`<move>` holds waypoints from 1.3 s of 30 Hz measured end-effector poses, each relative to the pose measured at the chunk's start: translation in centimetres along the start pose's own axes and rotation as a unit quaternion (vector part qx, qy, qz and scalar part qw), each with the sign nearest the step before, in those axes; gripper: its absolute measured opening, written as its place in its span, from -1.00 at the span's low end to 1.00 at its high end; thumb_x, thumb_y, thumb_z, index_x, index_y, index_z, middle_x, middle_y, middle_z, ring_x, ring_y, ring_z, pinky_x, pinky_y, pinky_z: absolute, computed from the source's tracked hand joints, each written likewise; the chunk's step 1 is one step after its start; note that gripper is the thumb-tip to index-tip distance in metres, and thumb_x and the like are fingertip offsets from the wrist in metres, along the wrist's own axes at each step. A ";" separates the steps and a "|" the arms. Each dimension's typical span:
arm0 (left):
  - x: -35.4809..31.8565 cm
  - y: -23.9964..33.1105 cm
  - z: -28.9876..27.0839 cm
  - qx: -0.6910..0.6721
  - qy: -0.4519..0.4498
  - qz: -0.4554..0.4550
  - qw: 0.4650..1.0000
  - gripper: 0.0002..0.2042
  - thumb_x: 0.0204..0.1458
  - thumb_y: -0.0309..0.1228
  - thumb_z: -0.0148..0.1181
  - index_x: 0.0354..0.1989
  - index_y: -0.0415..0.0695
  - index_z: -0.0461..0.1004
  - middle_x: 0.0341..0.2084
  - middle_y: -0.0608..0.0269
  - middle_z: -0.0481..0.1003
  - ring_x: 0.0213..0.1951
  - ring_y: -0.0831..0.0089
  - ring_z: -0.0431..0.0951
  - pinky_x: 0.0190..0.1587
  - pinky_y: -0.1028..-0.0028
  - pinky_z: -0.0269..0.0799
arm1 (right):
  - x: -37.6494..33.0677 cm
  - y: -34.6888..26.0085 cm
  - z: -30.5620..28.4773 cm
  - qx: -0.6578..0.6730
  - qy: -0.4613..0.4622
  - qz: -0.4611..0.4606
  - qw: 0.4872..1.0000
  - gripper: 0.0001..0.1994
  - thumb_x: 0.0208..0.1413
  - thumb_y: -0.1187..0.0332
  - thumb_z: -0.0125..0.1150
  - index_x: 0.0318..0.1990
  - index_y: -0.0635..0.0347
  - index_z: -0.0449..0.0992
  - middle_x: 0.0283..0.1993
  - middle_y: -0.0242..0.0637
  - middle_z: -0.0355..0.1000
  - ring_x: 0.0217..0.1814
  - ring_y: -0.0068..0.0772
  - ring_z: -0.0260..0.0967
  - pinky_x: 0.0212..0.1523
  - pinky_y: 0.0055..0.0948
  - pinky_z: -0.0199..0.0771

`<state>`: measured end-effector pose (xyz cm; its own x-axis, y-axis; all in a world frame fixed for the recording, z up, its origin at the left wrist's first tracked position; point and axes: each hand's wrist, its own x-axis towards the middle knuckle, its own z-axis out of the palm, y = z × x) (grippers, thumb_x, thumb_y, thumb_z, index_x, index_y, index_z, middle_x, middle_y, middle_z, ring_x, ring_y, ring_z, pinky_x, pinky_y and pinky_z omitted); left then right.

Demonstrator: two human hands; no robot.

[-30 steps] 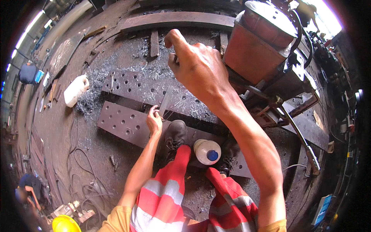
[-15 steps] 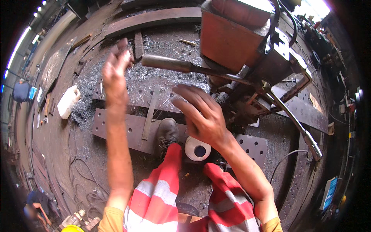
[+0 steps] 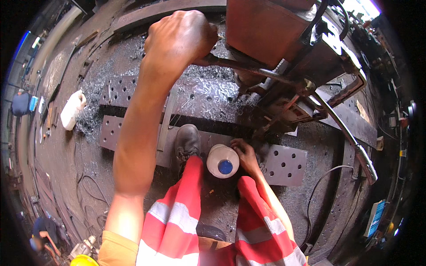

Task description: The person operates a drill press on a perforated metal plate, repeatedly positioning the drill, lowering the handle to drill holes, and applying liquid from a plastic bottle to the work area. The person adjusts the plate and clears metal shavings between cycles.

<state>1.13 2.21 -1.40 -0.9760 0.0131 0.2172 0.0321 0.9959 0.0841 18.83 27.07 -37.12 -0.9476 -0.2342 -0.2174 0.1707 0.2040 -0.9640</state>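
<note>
My left hand (image 3: 179, 37) is closed round the grip end of a long steel lever (image 3: 248, 70), covering most of that grip. The lever runs right to a hub on a rust-red drilling machine (image 3: 262, 35). Low between my legs, a white plastic bottle (image 3: 217, 155) with a blue cap stands by my boot. Against the bottle's right side is my right hand (image 3: 245, 154), its fingers curled in at the bottle's edge; part of the grip is hidden.
Perforated steel plates (image 3: 284, 166) lie across the floor under my boot (image 3: 188, 139), with metal shavings (image 3: 91, 115) scattered about. A white jerrycan (image 3: 72, 110) stands left. Another lever arm (image 3: 348, 137) juts right. A cable (image 3: 321, 184) curves across the floor. Two people are far left.
My left hand has come over and closed on the lever's grip. My right hand has dropped from below the lever to the bottle's side. The view has shifted slightly.
</note>
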 end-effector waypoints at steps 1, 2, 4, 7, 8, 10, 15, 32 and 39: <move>-0.1 0.1 -0.1 -0.012 -0.014 0.001 1.000 -0.62 0.15 -0.09 0.05 -0.24 -0.13 0.65 -0.38 -0.11 0.61 -0.20 -0.06 0.65 -0.05 0.17 0.53 | 0.1 0.1 0.0 -0.016 -0.001 0.011 1.000 -0.78 0.24 0.51 0.08 -0.01 0.35 0.51 -0.09 -0.18 0.55 0.02 -0.39 0.48 0.12 -0.40 0.43; -0.2 0.2 -0.2 -0.025 -0.028 0.001 0.999 -0.63 0.15 -0.10 0.04 -0.24 -0.13 0.65 -0.39 -0.11 0.61 -0.20 -0.05 0.65 -0.05 0.17 0.53 | 0.1 0.3 -0.2 -0.033 -0.001 0.022 0.999 -0.78 0.25 0.49 0.08 0.00 0.35 0.51 -0.07 -0.16 0.55 0.03 -0.37 0.49 0.13 -0.39 0.42; -0.1 -0.3 0.0 -0.011 -0.016 0.008 1.000 -0.62 0.13 -0.10 0.01 -0.22 -0.11 0.66 -0.37 -0.10 0.61 -0.19 -0.05 0.65 -0.03 0.18 0.52 | 0.2 0.4 0.0 -0.041 -0.007 0.034 0.999 -0.77 0.26 0.47 0.09 0.01 0.35 0.52 -0.05 -0.13 0.56 0.04 -0.35 0.50 0.15 -0.37 0.42; -0.2 0.6 0.0 0.000 -0.015 -0.021 1.000 -0.62 0.13 -0.09 0.02 -0.21 -0.08 0.67 -0.35 -0.08 0.62 -0.18 -0.01 0.66 0.00 0.21 0.51 | 0.2 0.8 -0.1 -0.027 -0.018 0.042 0.999 -0.77 0.27 0.45 0.09 0.01 0.34 0.51 -0.05 -0.12 0.56 0.05 -0.34 0.50 0.14 -0.36 0.42; -0.2 0.8 -0.2 -0.008 -0.029 -0.022 0.999 -0.62 0.14 -0.08 0.02 -0.21 -0.08 0.67 -0.35 -0.08 0.62 -0.17 0.01 0.67 0.01 0.22 0.51 | 0.2 1.2 -0.1 -0.027 -0.022 0.044 0.998 -0.77 0.27 0.45 0.09 0.01 0.34 0.51 -0.04 -0.12 0.56 0.06 -0.34 0.50 0.15 -0.36 0.42; -0.2 0.7 -0.6 -0.017 -0.055 -0.027 0.998 -0.61 0.16 -0.06 0.02 -0.22 -0.07 0.68 -0.34 -0.07 0.63 -0.17 0.04 0.68 0.03 0.23 0.51 | 0.3 0.3 0.0 -0.038 -0.032 0.041 0.998 -0.78 0.28 0.45 0.09 0.01 0.34 0.52 -0.04 -0.13 0.56 0.08 -0.34 0.49 0.15 -0.36 0.42; -0.3 0.5 -0.5 0.005 -0.051 -0.006 0.999 -0.57 0.18 0.01 0.03 -0.27 -0.07 0.69 -0.36 -0.05 0.63 -0.18 0.09 0.69 0.02 0.25 0.51 | 0.4 -0.4 -0.5 -0.039 -0.028 0.034 0.998 -0.78 0.28 0.45 0.10 0.01 0.32 0.52 -0.02 -0.14 0.56 0.10 -0.34 0.48 0.17 -0.37 0.40; 0.5 0.8 -0.4 0.017 -0.132 -0.030 0.991 -0.56 0.20 0.01 -0.01 -0.26 -0.09 0.66 -0.44 0.03 0.61 -0.29 0.20 0.68 -0.05 0.28 0.52 | 0.4 -0.2 -0.6 0.004 -0.034 0.082 0.996 -0.76 0.27 0.42 0.11 0.03 0.32 0.51 -0.04 -0.17 0.55 0.06 -0.36 0.48 0.16 -0.39 0.40; 0.3 0.3 0.3 0.021 -0.074 -0.014 0.997 -0.56 0.21 0.00 -0.01 -0.29 -0.09 0.67 -0.43 -0.01 0.61 -0.25 0.15 0.69 -0.02 0.25 0.52 | 0.5 0.1 -0.6 0.003 -0.032 0.072 0.997 -0.77 0.28 0.42 0.11 0.02 0.33 0.51 -0.03 -0.17 0.55 0.06 -0.37 0.48 0.16 -0.39 0.41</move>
<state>0.75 2.54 -1.56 -0.9976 -0.0041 0.0692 -0.0008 0.9989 0.0474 18.19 27.51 -37.23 -0.8941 -0.2625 -0.3629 0.3058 0.2342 -0.9228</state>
